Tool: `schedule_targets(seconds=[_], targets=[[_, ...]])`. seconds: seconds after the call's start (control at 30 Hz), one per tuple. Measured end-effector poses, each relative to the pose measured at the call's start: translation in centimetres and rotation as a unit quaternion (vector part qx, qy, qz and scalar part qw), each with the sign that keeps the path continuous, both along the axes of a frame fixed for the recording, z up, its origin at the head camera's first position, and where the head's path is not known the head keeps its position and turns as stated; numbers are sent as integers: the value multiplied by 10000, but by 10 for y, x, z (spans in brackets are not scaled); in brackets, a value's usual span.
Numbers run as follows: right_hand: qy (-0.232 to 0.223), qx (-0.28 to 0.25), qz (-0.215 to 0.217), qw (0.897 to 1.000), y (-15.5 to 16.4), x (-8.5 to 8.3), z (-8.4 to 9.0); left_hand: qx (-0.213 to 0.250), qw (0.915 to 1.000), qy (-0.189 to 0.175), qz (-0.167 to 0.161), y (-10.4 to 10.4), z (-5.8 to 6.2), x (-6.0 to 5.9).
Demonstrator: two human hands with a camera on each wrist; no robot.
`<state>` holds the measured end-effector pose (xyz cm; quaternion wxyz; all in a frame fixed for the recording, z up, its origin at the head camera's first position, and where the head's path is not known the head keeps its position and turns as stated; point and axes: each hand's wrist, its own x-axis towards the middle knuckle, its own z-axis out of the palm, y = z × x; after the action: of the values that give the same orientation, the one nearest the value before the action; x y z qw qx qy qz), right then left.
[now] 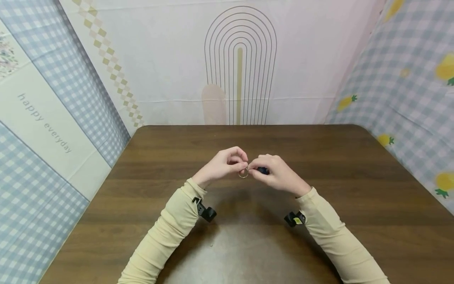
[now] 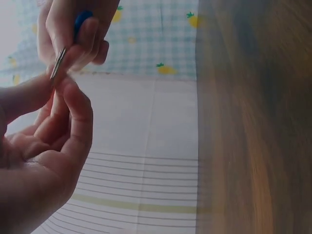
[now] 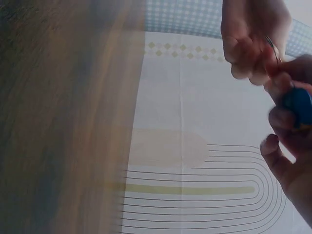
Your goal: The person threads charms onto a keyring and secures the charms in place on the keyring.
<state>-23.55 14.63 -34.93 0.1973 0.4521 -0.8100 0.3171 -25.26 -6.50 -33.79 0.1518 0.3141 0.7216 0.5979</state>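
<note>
Thin metal ring pinched between two hands above the surface, at twelve o'clock from the person.
The left hand's (image 1: 227,163) grip pinched the wiry, glossy ring (image 1: 243,177); the right hand's (image 1: 278,172) grip curled about a smooth, rounded blue piece (image 3: 296,105), at three o'clock from the ring, fingertips meeting the ring's edge. Such slim, springy-looking metal could have slipped or snapped back if either pinch had slackened, and the blue piece, loosely cupped, might have dropped onto the flat, brown wood-grained surface (image 1: 354,165).
</note>
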Motion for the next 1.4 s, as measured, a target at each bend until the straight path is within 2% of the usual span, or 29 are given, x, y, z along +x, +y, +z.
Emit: schedule_targets(seconds=[0.13,0.23,0.3,0.43,0.67,0.83,1.07,1.17,1.4], targets=[[-182,-504,-391,9978,-2,1,0,263,9991,-286,190,1,2,1],[-236,-666,-684,9952,-2,1,0,456,9962,-622,413,2,3,1],[-278,-680,-770,9943,-2,1,1,537,9943,-702,589,2,2,1],[-269,-608,-705,9953,-2,0,0,579,9928,-661,816,2,2,2],[65,-600,-485,9970,-3,0,0,346,9946,-572,793,3,1,2],[165,-577,-578,9965,-3,-1,0,476,9925,-758,834,4,2,4],[-185,-440,-824,9955,-3,0,1,942,9806,-1072,1346,5,1,5],[-372,-354,-871,9949,-3,0,1,980,9768,-1150,1518,6,1,4],[-497,-272,-848,9948,-2,0,1,758,9792,-1061,1556,5,2,3]])
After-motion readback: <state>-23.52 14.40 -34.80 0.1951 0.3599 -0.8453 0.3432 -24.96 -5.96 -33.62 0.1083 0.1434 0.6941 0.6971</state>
